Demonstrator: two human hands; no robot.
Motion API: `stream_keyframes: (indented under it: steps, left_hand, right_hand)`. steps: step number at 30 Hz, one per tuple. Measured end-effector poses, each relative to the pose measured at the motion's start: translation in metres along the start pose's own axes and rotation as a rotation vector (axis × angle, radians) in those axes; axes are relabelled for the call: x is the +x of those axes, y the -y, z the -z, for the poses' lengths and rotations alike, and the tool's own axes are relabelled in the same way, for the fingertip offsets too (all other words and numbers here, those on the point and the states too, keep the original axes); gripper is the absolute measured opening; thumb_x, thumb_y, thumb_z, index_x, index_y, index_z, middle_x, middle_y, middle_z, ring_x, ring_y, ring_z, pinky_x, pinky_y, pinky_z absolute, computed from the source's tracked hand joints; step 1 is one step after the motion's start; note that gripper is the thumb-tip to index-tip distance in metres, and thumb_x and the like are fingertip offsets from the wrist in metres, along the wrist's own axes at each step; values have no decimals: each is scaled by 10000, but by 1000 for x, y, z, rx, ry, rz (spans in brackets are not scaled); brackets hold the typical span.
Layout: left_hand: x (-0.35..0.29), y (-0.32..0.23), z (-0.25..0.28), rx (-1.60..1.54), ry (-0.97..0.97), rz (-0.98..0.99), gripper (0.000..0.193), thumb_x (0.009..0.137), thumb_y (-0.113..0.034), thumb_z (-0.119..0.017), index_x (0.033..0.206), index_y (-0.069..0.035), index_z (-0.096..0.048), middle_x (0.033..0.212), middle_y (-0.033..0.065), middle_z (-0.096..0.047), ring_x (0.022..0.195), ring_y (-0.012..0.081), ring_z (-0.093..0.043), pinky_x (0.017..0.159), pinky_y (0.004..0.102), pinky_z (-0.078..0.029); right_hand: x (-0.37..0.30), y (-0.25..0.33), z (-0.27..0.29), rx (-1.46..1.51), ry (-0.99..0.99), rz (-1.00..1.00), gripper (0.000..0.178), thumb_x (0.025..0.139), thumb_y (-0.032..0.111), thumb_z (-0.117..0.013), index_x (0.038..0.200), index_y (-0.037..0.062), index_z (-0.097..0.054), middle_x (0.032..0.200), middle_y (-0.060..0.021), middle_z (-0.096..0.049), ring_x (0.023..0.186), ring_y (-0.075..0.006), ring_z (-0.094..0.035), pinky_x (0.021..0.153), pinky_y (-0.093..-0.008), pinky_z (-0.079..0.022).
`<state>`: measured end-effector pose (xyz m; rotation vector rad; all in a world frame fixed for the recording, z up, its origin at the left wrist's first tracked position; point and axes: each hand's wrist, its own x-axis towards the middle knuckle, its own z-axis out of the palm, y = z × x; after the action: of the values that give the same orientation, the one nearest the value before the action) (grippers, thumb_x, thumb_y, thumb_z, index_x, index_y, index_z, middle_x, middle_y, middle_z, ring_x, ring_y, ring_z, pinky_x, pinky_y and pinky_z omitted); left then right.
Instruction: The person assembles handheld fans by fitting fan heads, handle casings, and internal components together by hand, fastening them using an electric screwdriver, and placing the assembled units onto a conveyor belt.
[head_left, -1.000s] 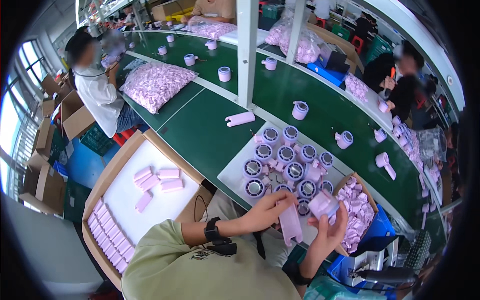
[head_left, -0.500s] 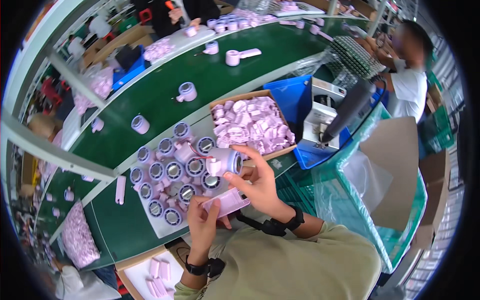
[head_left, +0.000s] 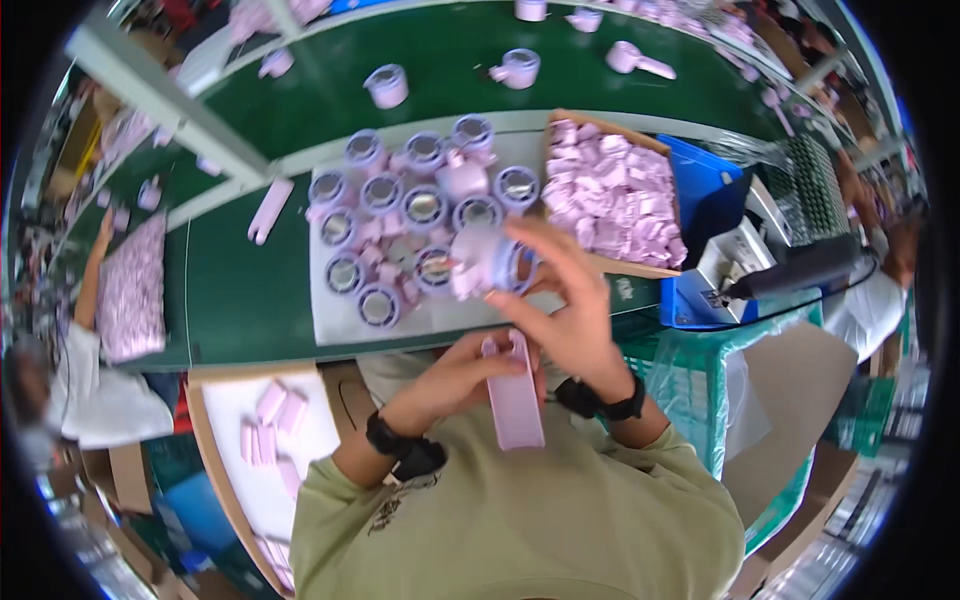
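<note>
My right hand [head_left: 578, 305] grips a pink cylindrical housing [head_left: 478, 256] with a lavender ring, thumb below and fingers above, over the near right part of a group of similar housings. A small stub sticks out from its side. Below it, close to my body, my left hand [head_left: 450, 378] is closed on a long pink handle shell [head_left: 516, 405], whose far end points toward the housing. The two parts are apart. Several upright housings [head_left: 422, 207] with lavender rims stand on a white sheet [head_left: 335, 325] just beyond my hands.
An open carton of small pink parts [head_left: 615, 195] stands right of the housings, beside a blue bin [head_left: 690, 165] holding a device. A green conveyor [head_left: 450, 80] carries spaced housings. A loose handle piece [head_left: 268, 212] lies left; a carton with pink pieces [head_left: 203, 400] is at lower left.
The view has turned, shifting the scene. The handle shell has swung from lying crosswise to pointing away from my body. My right hand still holds the housing, which is now tilted differently.
</note>
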<state>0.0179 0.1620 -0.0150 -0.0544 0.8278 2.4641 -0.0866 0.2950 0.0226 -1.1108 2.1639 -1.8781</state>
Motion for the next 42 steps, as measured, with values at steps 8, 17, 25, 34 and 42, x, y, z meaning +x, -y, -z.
stream_keyframes:
  steps: [8,17,25,34,42]
  left_hand:
    - [-14,-25,5,126,-272,-148,254,925,-204,-531,1048,15,-572,813,91,-638,635,183,-633,593,310,-522]
    - [-16,-24,-6,500,-311,-87,294,931,-198,-573,1139,9,-578,832,60,-657,605,105,-612,479,235,-456]
    - [-38,-18,-8,453,-309,-218,575,944,-427,-560,1299,19,-488,902,101,-646,627,110,-585,511,225,-438]
    - [-37,-20,-2,-28,76,-370,837,950,-624,-372,1475,18,-257,1146,156,-570,682,118,-488,573,231,-397]
    - [-26,-23,-13,351,-103,-417,573,1032,-330,-369,1490,-12,-239,1196,124,-562,824,158,-587,737,267,-481]
  right_hand:
    - [33,24,30,-254,363,92,569,744,36,-776,1278,65,-578,1322,-110,-557,982,-176,-622,714,-275,-538]
    - [37,42,47,-561,615,166,529,778,86,-746,1279,92,-580,1306,-109,-569,928,-232,-650,750,-330,-548]
    - [48,15,71,-355,332,-83,489,790,104,-736,1259,106,-595,1268,-108,-580,876,-273,-652,771,-353,-539]
    - [58,-62,100,-938,156,216,284,836,134,-696,1098,29,-668,1034,-144,-679,859,-281,-661,784,-334,-519]
    - [34,13,58,-575,-71,165,198,809,36,-695,998,-22,-694,988,-144,-700,889,-283,-679,791,-338,-528]
